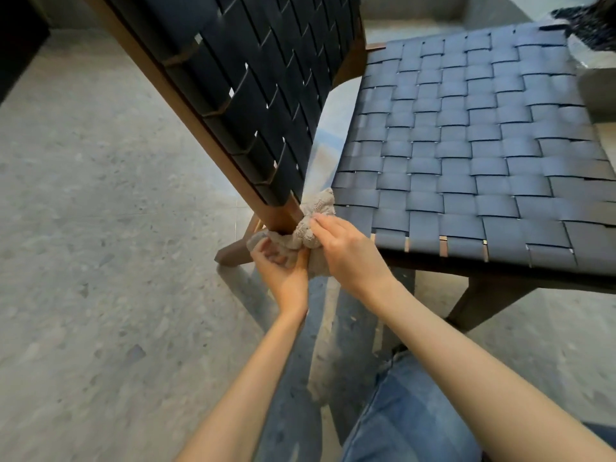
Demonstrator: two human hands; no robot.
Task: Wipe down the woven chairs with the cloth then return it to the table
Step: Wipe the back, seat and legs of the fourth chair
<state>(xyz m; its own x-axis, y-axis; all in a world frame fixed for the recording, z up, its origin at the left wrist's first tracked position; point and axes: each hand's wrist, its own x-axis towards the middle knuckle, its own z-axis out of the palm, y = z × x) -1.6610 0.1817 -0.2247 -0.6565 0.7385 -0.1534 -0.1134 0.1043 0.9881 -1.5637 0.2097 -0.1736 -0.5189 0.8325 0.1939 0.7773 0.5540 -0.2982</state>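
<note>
L hand [281, 275] & R hand [346, 253] both gripped the cloth [305, 233], fingers curled into it. It was bunched round the wood frame [280, 216] at the backrest's [266, 95] bottom corner, just beside the seat's [466, 145] near-left corner.

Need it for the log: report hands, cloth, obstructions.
Status: left hand and right hand both gripping cloth. It's bunched around wooden post at foot of woven backrest. Close on right, woven seat; nothing blocking hands.
</note>
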